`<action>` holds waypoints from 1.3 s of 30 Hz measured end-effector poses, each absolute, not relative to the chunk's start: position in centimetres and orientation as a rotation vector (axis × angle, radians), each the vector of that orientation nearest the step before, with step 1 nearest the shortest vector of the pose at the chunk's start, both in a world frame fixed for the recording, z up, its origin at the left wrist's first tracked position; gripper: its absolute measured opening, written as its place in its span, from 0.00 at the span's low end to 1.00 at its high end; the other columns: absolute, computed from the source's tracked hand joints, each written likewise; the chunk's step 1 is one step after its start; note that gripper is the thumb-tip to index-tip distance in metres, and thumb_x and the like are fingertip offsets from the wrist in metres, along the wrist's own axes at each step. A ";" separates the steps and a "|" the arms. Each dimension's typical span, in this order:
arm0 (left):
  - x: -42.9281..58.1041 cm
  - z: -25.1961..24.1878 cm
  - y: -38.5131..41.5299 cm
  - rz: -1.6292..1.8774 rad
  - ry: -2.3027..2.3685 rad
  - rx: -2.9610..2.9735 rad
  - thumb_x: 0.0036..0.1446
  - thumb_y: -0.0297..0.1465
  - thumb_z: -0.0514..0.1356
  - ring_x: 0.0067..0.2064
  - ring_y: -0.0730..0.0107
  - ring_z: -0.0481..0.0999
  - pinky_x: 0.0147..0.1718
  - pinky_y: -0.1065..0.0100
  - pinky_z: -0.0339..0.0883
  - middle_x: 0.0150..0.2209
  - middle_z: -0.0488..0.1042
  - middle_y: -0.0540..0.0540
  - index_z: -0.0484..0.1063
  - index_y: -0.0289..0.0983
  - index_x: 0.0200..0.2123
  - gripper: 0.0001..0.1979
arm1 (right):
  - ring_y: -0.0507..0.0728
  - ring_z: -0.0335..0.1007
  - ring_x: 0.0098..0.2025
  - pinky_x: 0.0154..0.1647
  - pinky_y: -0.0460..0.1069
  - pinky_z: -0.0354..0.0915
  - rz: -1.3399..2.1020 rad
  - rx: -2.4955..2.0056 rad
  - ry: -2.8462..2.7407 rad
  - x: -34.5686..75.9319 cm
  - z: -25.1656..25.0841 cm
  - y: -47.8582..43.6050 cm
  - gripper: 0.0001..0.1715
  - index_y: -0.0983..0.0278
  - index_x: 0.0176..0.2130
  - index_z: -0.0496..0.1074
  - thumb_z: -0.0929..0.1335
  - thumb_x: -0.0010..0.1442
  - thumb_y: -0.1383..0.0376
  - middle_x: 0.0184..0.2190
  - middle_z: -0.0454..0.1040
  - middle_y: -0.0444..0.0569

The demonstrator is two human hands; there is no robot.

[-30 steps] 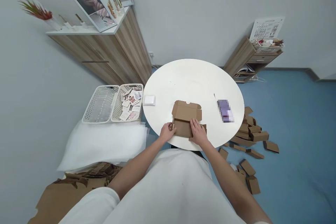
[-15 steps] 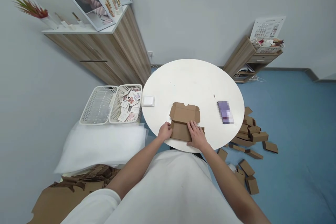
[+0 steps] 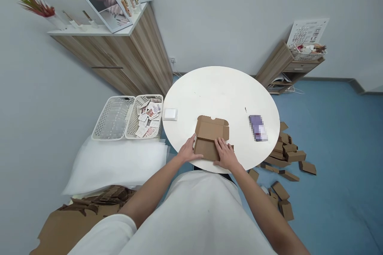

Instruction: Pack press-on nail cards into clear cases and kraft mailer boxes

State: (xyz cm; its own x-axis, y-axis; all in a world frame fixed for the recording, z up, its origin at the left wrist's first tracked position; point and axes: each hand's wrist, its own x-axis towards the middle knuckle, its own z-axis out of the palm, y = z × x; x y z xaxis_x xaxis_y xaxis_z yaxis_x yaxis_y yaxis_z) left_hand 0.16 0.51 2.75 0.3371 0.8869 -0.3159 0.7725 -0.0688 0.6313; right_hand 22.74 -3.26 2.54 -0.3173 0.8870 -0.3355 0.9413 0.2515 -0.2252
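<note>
Cardboard box (image 3: 207, 150) on the round white surface (image 3: 221, 87), read as a clock face with twelve towards the far wall. The box lies between six and seven o'clock, its lid folded back towards twelve with the side tabs and notched edge spread. The person's left hand (image 3: 187, 150) stands at eight o'clock of the box: thumb and fingers are well apart, the thumb along the near edge and the fingers beside the left wall. The right hand (image 3: 226, 155) rests between four and five o'clock of the box, its fingers extended over the right side and the thumb spread towards the near edge; whether they pinch the wall cannot be told. A brown flap shows just beyond that hand.

Elsewhere on the surface, a white square item (image 3: 170, 114) lies at nine o'clock by the rim, a purple item (image 3: 256, 122), blurred by pixelation, just past three, and a small dark object (image 3: 245, 109) near it, towards two.

Beyond the rim at nine o'clock, two white perforated baskets (image 3: 100, 118) stand side by side, the nearer holding printed cards (image 3: 151, 113), the farther clear plastic pieces (image 3: 116, 115). Translucent white sheets (image 3: 122, 163) lie between eight and nine; flat brown cardboard (image 3: 72, 227) is stacked at eight. Folded boxes (image 3: 294, 155) are scattered on the blue floor (image 3: 338, 139) at four. A wood-grain cabinet (image 3: 113, 53) bearing framed pictures (image 3: 104, 4) stands at ten, a smaller cabinet (image 3: 273, 63) between one and two.
</note>
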 end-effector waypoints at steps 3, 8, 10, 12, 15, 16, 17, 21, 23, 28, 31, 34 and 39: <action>0.0 3.4 1.0 0.039 1.359 1.995 0.28 0.45 0.69 0.48 0.53 0.67 0.41 0.61 0.63 0.52 0.59 0.40 0.35 0.44 0.62 0.62 | 0.63 0.26 0.65 0.59 0.61 0.40 -0.577 1.722 2.369 22.8 2.6 -3.2 0.62 0.63 0.63 0.31 0.70 0.43 0.52 0.65 0.37 0.55; 0.5 3.4 1.6 -0.053 1.354 2.007 0.29 0.45 0.68 0.49 0.52 0.67 0.43 0.62 0.62 0.51 0.59 0.41 0.39 0.44 0.62 0.59 | 0.63 0.29 0.65 0.59 0.62 0.38 -0.583 1.712 2.381 22.8 3.1 -3.0 0.63 0.63 0.63 0.33 0.71 0.42 0.52 0.64 0.39 0.56; 0.6 3.4 1.5 -0.037 1.341 1.996 0.31 0.45 0.68 0.49 0.52 0.67 0.44 0.62 0.61 0.50 0.60 0.41 0.40 0.43 0.62 0.58 | 0.64 0.28 0.65 0.60 0.62 0.35 -0.587 1.755 2.396 23.0 3.3 -3.3 0.62 0.62 0.63 0.34 0.70 0.42 0.51 0.64 0.37 0.56; 0.7 3.4 1.2 -0.012 1.349 1.974 0.31 0.44 0.68 0.48 0.53 0.68 0.44 0.63 0.61 0.49 0.60 0.41 0.40 0.42 0.62 0.57 | 0.65 0.25 0.65 0.60 0.64 0.35 -0.586 1.926 2.372 23.4 3.3 -4.0 0.60 0.61 0.63 0.35 0.69 0.43 0.49 0.65 0.33 0.55; 1.0 3.4 0.7 0.024 1.383 1.918 0.32 0.43 0.68 0.48 0.53 0.68 0.44 0.63 0.61 0.49 0.60 0.42 0.39 0.43 0.62 0.57 | 0.65 0.30 0.65 0.58 0.63 0.43 -0.740 2.439 2.173 24.6 2.7 -5.6 0.54 0.62 0.63 0.34 0.64 0.49 0.47 0.65 0.34 0.56; 1.1 3.3 0.6 0.033 1.392 1.902 0.32 0.43 0.68 0.48 0.53 0.68 0.44 0.63 0.61 0.49 0.60 0.41 0.39 0.43 0.62 0.57 | 0.65 0.36 0.64 0.57 0.61 0.48 -0.890 2.619 2.053 25.0 2.4 -6.2 0.52 0.63 0.63 0.34 0.63 0.51 0.47 0.64 0.38 0.57; 1.3 3.3 0.4 0.040 1.401 1.890 0.32 0.43 0.68 0.48 0.53 0.68 0.44 0.64 0.62 0.49 0.60 0.41 0.39 0.43 0.62 0.57 | 0.64 0.44 0.63 0.55 0.59 0.54 -1.090 2.764 1.909 25.4 2.1 -6.7 0.50 0.64 0.63 0.34 0.61 0.53 0.47 0.63 0.42 0.58; 1.7 2.9 0.0 0.039 1.410 1.883 0.32 0.43 0.67 0.48 0.53 0.68 0.43 0.63 0.62 0.50 0.58 0.41 0.38 0.43 0.62 0.57 | 0.61 0.61 0.55 0.44 0.52 0.65 -1.826 2.940 1.360 26.3 1.3 -7.4 0.43 0.65 0.62 0.43 0.58 0.56 0.47 0.59 0.56 0.58; 1.9 2.7 -0.2 0.027 1.398 1.893 0.32 0.43 0.67 0.48 0.53 0.67 0.43 0.63 0.63 0.51 0.58 0.40 0.38 0.43 0.62 0.57 | 0.60 0.63 0.53 0.41 0.51 0.66 -1.939 2.899 1.311 26.2 1.4 -7.0 0.40 0.64 0.61 0.50 0.58 0.56 0.47 0.56 0.61 0.56; 2.1 2.6 -0.4 0.039 1.387 1.897 0.33 0.44 0.67 0.48 0.52 0.67 0.43 0.62 0.63 0.50 0.59 0.40 0.40 0.42 0.62 0.55 | 0.57 0.69 0.45 0.37 0.49 0.66 -1.946 2.801 1.425 25.1 2.4 -5.7 0.31 0.64 0.52 0.63 0.59 0.55 0.50 0.50 0.69 0.53; 2.1 2.6 -0.6 0.069 1.389 1.869 0.33 0.43 0.67 0.49 0.53 0.67 0.44 0.63 0.62 0.50 0.59 0.40 0.41 0.42 0.61 0.54 | 0.55 0.69 0.42 0.36 0.48 0.64 -1.630 2.800 1.532 24.3 2.7 -5.2 0.28 0.64 0.50 0.63 0.63 0.52 0.54 0.46 0.71 0.51; 2.2 2.6 -0.9 0.085 1.406 1.844 0.34 0.43 0.67 0.49 0.53 0.67 0.43 0.63 0.62 0.50 0.58 0.40 0.41 0.43 0.61 0.54 | 0.55 0.69 0.40 0.36 0.48 0.62 -1.296 2.722 1.586 24.0 2.7 -4.8 0.22 0.63 0.45 0.66 0.63 0.52 0.56 0.38 0.74 0.49; 2.2 2.6 -1.2 0.105 1.416 1.790 0.33 0.42 0.67 0.49 0.54 0.67 0.44 0.64 0.62 0.51 0.57 0.41 0.40 0.43 0.61 0.55 | 0.56 0.69 0.35 0.33 0.48 0.59 -1.091 2.640 1.614 24.2 2.7 -4.3 0.14 0.63 0.37 0.67 0.62 0.53 0.58 0.31 0.74 0.47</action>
